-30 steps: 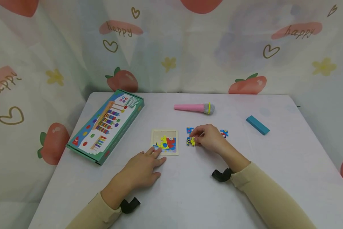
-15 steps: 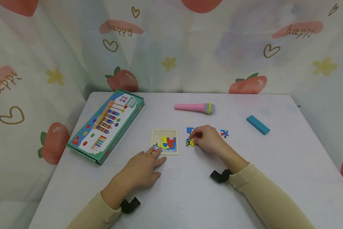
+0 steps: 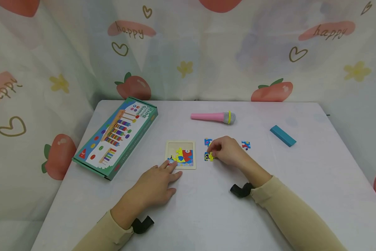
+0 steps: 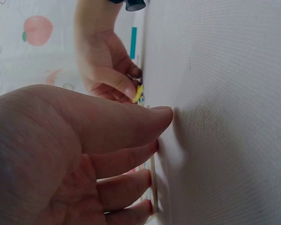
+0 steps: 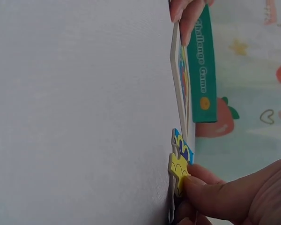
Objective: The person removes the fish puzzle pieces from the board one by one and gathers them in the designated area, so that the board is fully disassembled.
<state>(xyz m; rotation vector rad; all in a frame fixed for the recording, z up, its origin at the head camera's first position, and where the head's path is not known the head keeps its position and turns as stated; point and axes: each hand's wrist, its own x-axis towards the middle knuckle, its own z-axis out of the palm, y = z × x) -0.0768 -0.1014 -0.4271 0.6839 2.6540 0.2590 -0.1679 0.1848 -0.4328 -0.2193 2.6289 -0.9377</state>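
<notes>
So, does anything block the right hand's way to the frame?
Past the flat pieces by the right hand, nothing visible: bare table up to the frame. The left hand covers the frame's near-left corner.

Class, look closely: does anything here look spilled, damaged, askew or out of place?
Nothing looks spilled or damaged. The green box lies askew to the edges of the white table; the pink microphone behind the puzzle pieces seems unrelated to them.
</notes>
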